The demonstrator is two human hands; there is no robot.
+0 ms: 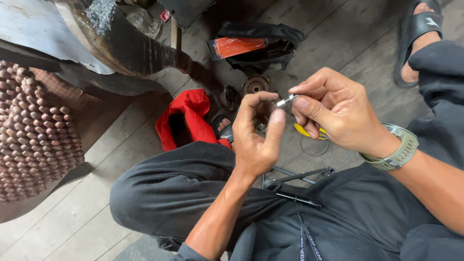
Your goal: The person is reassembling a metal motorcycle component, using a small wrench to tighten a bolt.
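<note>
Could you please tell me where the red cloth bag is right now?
In the head view, the red cloth bag lies on the wooden floor, left of the left hand, just beyond the person's bent knee.

A crumpled red cloth bag (186, 121) lies on the wooden plank floor (72, 212) at centre. At twelve o'clock sits a black pouch with an orange card (256, 46); at nine, a brown beaded seat cover (34, 135).

A floor of pale grey wooden planks (77, 217) carries everything. On it lie a crumpled red cloth bag (186, 118), a black zip pouch with an orange card (258, 46) farther off, a round rusty metal disc (255, 84) between them, a thin wire ring (314, 146) beside a yellow-handled tool (304, 131), and a black rubber sandal (415, 34) at the top right corner
</note>
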